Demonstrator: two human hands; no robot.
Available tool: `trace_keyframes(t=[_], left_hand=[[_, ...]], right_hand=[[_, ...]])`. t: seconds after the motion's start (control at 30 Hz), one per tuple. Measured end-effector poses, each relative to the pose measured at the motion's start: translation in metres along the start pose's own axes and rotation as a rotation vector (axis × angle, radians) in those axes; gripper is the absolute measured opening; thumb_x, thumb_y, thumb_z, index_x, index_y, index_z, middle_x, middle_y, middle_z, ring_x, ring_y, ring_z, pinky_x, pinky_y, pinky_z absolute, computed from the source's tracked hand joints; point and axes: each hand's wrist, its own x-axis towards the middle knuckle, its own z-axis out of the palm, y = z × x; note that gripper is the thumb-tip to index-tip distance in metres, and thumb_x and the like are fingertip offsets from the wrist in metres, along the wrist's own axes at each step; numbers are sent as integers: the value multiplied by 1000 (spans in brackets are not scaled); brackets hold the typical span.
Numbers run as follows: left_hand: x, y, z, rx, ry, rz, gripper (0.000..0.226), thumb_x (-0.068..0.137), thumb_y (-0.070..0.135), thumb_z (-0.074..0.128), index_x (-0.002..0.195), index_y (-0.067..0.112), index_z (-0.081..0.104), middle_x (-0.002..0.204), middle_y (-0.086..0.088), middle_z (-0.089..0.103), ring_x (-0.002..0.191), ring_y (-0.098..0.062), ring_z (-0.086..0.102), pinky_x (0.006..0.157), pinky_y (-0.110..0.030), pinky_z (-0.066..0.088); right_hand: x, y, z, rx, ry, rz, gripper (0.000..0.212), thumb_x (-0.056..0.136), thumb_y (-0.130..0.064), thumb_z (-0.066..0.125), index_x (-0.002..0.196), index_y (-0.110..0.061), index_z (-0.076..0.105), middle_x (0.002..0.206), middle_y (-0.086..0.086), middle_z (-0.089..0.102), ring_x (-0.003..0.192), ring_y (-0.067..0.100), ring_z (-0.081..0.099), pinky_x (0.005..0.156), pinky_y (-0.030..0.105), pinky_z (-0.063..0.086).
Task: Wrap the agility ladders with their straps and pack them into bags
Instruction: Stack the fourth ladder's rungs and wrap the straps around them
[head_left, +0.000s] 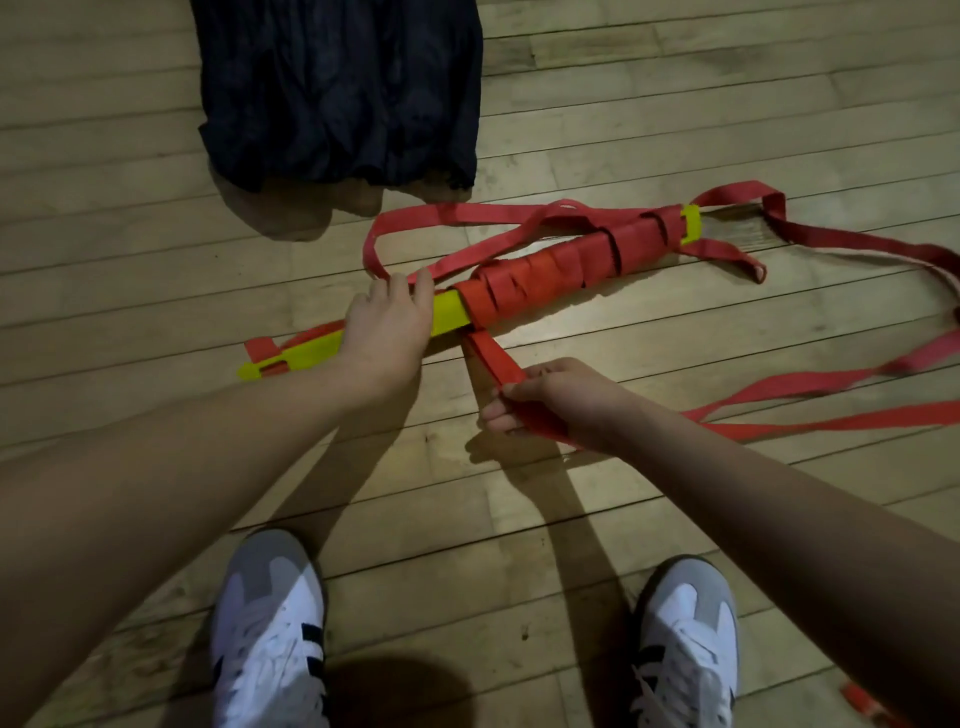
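Agility ladder bundle: yellow rungs stacked flat on the wooden floor, lying diagonally from lower left to upper right. Red strap wound in coils around the middle and right part of the stack; yellow ends stick out at both sides, far-right tip just past the last coil.

Left hand: palm down on the bare yellow section left of the coils, fingers curled over the far edge of the rungs, grip closed on the stack.

Right hand: grip closed on the strap, fingers and thumb curled round the red webbing. The held length runs taut from the hand up to the underside of the bundle at the left end of the coils.

Loose strap trails off right across the floor in long runs, plus a loop lying behind the bundle near the left hand.

Dark bag: crumpled flat on the floor beyond the bundle, apart from it.

White and grey shoes at bottom of view, one either side.
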Motion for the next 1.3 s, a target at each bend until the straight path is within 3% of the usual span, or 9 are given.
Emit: trace_keyframes(t=[0.13, 0.27, 0.4, 0.53, 0.7, 0.9, 1.0, 1.17, 1.3], left_hand=[[-4, -2, 5, 122, 59, 121, 58, 92, 24, 58, 139, 3, 34, 125, -14, 44, 112, -29, 46, 87, -35, 44], [-29, 1, 24, 56, 165, 196, 65, 91, 48, 53, 135, 1, 44, 128, -16, 47, 107, -33, 47, 85, -42, 41], [-41, -1, 30, -6, 196, 293, 45, 87, 32, 62, 122, 5, 58, 133, -26, 48, 115, -44, 49, 93, -50, 44], [-50, 10, 18, -70, 38, 350, 32, 86, 17, 61, 115, 13, 49, 134, -29, 44, 117, -44, 49, 93, -44, 41], [-49, 26, 13, -136, -95, 157, 56, 89, 11, 52, 137, 19, 24, 119, -11, 48, 108, -33, 51, 76, -38, 41], [-18, 19, 3, -266, -119, 46, 59, 88, 9, 59, 137, 13, 27, 125, -11, 50, 111, -32, 51, 70, -38, 38], [-4, 18, -4, -188, -82, 21, 55, 88, 11, 62, 133, 8, 32, 124, -13, 50, 111, -33, 52, 71, -39, 39], [-11, 16, 8, 49, 119, 139, 56, 86, 13, 63, 136, 0, 41, 114, -13, 53, 100, -29, 54, 77, -34, 48], [-28, 10, 17, 41, 204, 323, 64, 65, 48, 77, 107, 2, 63, 95, -11, 57, 87, -27, 55, 70, -34, 49]], right_hand=[[4, -3, 9, 18, -1, -30, 11, 97, -1, 47, 98, 1, 58, 84, 14, 72, 74, 22, 69, 85, 37, 54], [8, 3, 10, 26, 33, -19, 11, 97, -3, 46, 98, 1, 57, 82, 12, 72, 69, 19, 70, 70, 30, 52], [8, 9, 9, 41, 56, -17, 16, 98, -5, 45, 102, 3, 58, 81, 12, 72, 71, 21, 69, 80, 35, 54], [4, 13, 10, 44, 42, -12, 24, 98, -1, 42, 115, 6, 57, 85, 17, 68, 69, 22, 68, 66, 29, 59], [-1, 19, 4, 13, 36, -12, 20, 98, 0, 42, 110, 4, 57, 91, 20, 70, 77, 25, 70, 80, 33, 58], [-6, 8, 1, 4, 15, 16, 16, 97, 0, 44, 103, 9, 56, 94, 22, 71, 74, 22, 71, 66, 25, 59], [-7, 7, 4, 8, 9, -9, 17, 100, -3, 43, 93, 2, 57, 88, 19, 71, 74, 22, 69, 71, 28, 58], [-2, 10, 9, 9, 39, -27, 17, 100, -5, 41, 96, 0, 57, 83, 14, 71, 68, 18, 68, 70, 28, 56], [0, 17, 11, -27, 45, -12, 16, 100, -6, 41, 94, -2, 56, 83, 12, 70, 68, 17, 68, 69, 27, 55]])
